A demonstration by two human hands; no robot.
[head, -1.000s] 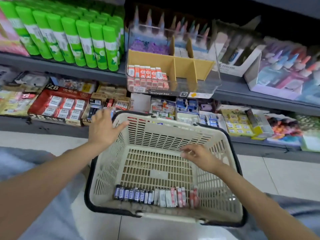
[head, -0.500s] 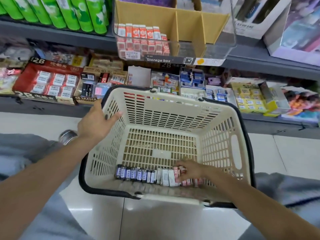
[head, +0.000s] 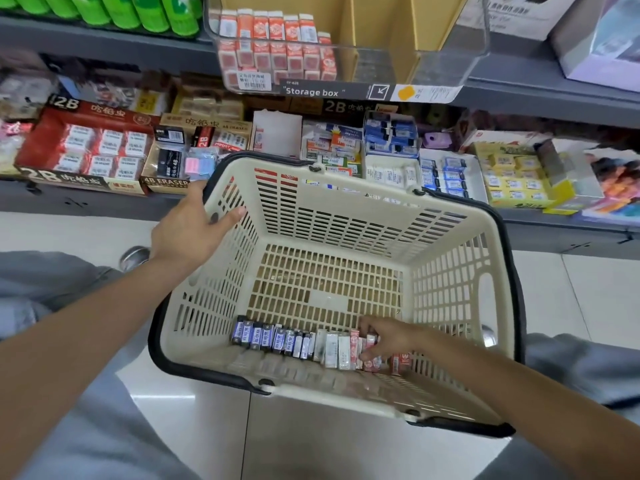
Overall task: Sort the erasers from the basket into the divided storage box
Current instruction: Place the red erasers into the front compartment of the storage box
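Left hand (head: 188,230) clamped over the basket's (head: 346,209) far left rim corner, thumb hooked inside the mesh wall, other fingers hidden outside, likely steadying it for the dig. Left forearm stretched long from the lower left.

Right hand (head: 386,337) down at the basket's near wall, wrist bent, forearm slanting in from the lower right corner. Fingers (head: 369,355) curled onto the red-wrapped erasers (head: 398,362) at the right end of the row; pinched shut on one or merely touching, cannot tell.

Row packed on edge along the near wall: blue-wrapped erasers (head: 263,337) left, white-wrapped erasers (head: 332,346) in the middle, reds right. Handy for picking one colour at a time, by the look of it.

Up on the shelf (head: 554,83), divided storage box (head: 346,46) sits at its front edge. Left compartment already stocked with red erasers; compartments beside it showing bare cardboard. Judged partway through the sort, reds presumably bound for that left compartment.
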